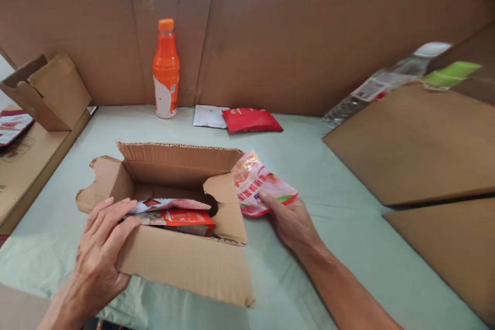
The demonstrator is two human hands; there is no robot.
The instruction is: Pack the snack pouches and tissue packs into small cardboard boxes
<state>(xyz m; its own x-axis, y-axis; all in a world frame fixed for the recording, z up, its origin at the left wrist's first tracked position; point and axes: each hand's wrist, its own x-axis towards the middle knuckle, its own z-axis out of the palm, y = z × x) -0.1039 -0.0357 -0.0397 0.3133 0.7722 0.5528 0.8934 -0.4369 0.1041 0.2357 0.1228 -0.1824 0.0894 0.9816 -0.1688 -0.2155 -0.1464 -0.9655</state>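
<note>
Carton (185,263): open; at least 2 packets (185,218) inside. Pink pouch (259,185): right of carton, pinched in right hand (296,224). Left hand (100,247): at carton's near-left corner; grip indeterminable. Step, judged: pouch transfer; next move calls for clearing carton's right flap (230,206).

The box (189,270) partly hides its packets (187,218); the clear bottle (400,76) is blurred.

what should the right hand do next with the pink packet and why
Probably lift the pink packet over the right flap and lower it into the box: the right hand holds it outside that flap, the left hand rests at the box's near left corner, and other packets sit inside, with space behind them.
</note>
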